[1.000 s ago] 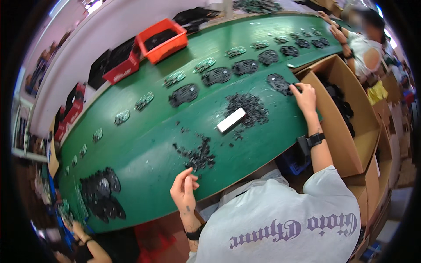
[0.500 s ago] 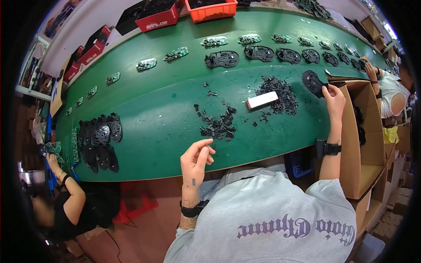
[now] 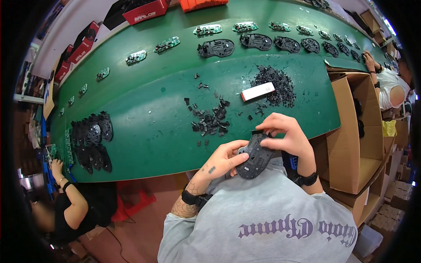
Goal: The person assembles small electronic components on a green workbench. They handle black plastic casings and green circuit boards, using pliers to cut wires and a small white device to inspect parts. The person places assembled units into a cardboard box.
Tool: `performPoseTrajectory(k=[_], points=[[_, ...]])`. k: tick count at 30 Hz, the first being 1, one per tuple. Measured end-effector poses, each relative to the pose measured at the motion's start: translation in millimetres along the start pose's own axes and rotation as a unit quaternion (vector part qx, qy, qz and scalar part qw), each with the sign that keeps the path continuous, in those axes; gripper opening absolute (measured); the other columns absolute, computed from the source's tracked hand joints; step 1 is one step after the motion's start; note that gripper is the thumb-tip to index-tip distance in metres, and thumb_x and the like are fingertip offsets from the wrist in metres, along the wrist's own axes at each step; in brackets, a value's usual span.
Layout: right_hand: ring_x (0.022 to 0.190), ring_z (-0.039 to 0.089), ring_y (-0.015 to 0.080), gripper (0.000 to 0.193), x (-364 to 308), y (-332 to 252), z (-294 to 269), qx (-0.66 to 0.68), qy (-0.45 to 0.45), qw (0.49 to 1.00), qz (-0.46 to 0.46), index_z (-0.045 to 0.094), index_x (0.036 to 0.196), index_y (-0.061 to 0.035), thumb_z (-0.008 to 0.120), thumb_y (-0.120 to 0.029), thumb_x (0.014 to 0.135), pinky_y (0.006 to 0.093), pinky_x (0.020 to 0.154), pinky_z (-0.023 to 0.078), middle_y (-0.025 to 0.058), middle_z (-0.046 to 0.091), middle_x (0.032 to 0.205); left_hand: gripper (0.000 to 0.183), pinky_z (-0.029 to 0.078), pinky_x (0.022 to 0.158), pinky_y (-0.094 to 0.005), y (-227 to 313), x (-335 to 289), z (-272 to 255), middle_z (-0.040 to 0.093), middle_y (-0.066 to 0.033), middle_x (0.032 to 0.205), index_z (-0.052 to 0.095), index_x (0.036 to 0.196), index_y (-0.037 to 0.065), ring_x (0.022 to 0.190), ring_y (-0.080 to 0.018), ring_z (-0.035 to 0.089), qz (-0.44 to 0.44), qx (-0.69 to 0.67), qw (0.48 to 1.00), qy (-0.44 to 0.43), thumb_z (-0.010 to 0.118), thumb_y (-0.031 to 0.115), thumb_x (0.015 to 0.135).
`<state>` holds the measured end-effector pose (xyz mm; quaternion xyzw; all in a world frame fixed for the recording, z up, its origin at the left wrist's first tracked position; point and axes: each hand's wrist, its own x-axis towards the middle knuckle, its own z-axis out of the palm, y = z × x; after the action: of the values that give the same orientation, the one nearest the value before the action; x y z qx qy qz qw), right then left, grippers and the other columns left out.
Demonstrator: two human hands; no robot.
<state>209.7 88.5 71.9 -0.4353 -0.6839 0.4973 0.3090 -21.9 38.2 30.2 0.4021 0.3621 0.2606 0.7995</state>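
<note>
A black plastic mouse base shell is held close to my body, just off the bench's near edge. My left hand is closed on one side of it, thumb lying over its inner face. At the shell's far end, the fingers and thumb of my right hand are closed on it; whether they also pinch a small part is hidden. Beyond my hands lie a loose scatter of small black plastic pieces and a denser pile of tiny black parts. A white and red small box rests against that pile.
Along the green bench runs a row of black mouse shells with green circuit boards behind. More black shells are stacked at left. A cardboard box stands at right. Co-workers' hands are at both ends.
My right hand has brought the mouse shell from the bench's right end to in front of me. My left hand, empty before, now grips it too. The view has shifted slightly.
</note>
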Motion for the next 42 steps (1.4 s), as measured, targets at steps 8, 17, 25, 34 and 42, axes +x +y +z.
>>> performPoseTrajectory(k=[8, 17, 25, 34, 42], points=[[0.064, 0.057, 0.0104, 0.013, 19, 39, 4, -0.153, 0.190, 0.968, 0.058, 0.073, 0.087, -0.0015, 0.074, -0.008, 0.076, 0.0245, 0.059, 0.045, 0.0039, 0.064, 0.078, 0.031, 0.044, 0.042, -0.0198, -13, -13, -12, 0.061, -0.0074, 0.093, 0.046, 0.117, -0.001, 0.061, -0.0056, 0.057, 0.140, -0.078, 0.976, 0.149, 0.057, 0.011, 0.090], [0.064, 0.060, 0.0213, 0.011, 36, 31, 12, -0.361, 0.113, 0.925, -0.043, 0.065, 0.080, 0.0000, 0.071, -0.005, 0.072, 0.0306, 0.062, 0.049, 0.0082, 0.061, 0.076, 0.040, 0.045, 0.041, -0.0212, -4, -22, -17, 0.060, -0.0107, 0.093, 0.040, 0.122, -0.003, 0.058, -0.0096, 0.058, 0.217, -0.066, 0.950, 0.214, 0.054, 0.012, 0.089], [0.077, 0.064, 0.0087, 0.012, 50, -13, 23, 0.071, 0.029, 0.996, 0.035, 0.067, 0.094, 0.0014, 0.065, -0.001, 0.083, 0.0226, 0.064, 0.050, 0.0041, 0.067, 0.086, 0.046, 0.044, 0.042, -0.0206, 21, -21, -21, 0.060, -0.0107, 0.095, 0.032, 0.129, 0.000, 0.062, -0.0098, 0.059, 0.251, -0.035, 0.933, 0.254, 0.051, 0.011, 0.089], [0.078, 0.070, 0.0159, 0.013, 35, -28, 44, 0.101, -0.007, 0.995, -0.018, 0.071, 0.089, 0.0019, 0.066, 0.007, 0.079, 0.0234, 0.066, 0.056, 0.0091, 0.069, 0.087, 0.050, 0.045, 0.043, -0.0187, 32, -23, -16, 0.060, -0.0092, 0.095, 0.031, 0.131, 0.000, 0.066, -0.0084, 0.060, 0.256, -0.006, 0.929, 0.267, 0.053, 0.015, 0.089], [0.076, 0.063, 0.0130, 0.017, 36, -29, 50, 0.013, 0.001, 0.991, -0.130, 0.073, 0.085, -0.0035, 0.070, 0.006, 0.071, 0.0252, 0.066, 0.051, 0.0050, 0.065, 0.087, 0.052, 0.045, 0.042, -0.0194, 29, -21, -14, 0.061, -0.0097, 0.092, 0.028, 0.132, -0.001, 0.062, -0.0092, 0.059, 0.253, 0.014, 0.929, 0.268, 0.053, 0.012, 0.088]])
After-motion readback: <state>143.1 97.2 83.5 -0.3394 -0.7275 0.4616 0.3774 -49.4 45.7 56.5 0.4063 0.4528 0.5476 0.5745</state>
